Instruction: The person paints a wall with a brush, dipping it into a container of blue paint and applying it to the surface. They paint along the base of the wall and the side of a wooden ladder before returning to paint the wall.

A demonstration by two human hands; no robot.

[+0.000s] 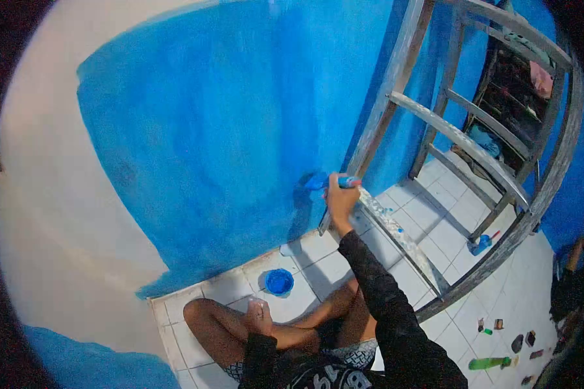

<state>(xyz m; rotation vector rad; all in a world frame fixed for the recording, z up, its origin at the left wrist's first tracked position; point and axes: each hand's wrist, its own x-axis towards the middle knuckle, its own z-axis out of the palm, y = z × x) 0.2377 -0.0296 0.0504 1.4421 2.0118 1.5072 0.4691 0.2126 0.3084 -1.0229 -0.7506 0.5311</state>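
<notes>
My right hand [341, 200] is wrapped round the handle of a paintbrush [349, 183], whose blue-coated bristles point left at the blue-painted wall [207, 129]. Whether the bristles touch the wall is hard to tell. Near my knee, my left hand [258, 316] is closed over my crossed legs; what it holds, if anything, is too small to make out. A small tub of blue paint [279, 282] sits on the white tiles in front of my legs.
A wooden ladder [461, 139] stands close on the right, its lower rail beside my right forearm. Another blue-stained brush [481, 245] lies beyond it on the tiles. Small items and a green object [489, 363] lie at lower right. Part of a person [574, 279] shows at the right edge.
</notes>
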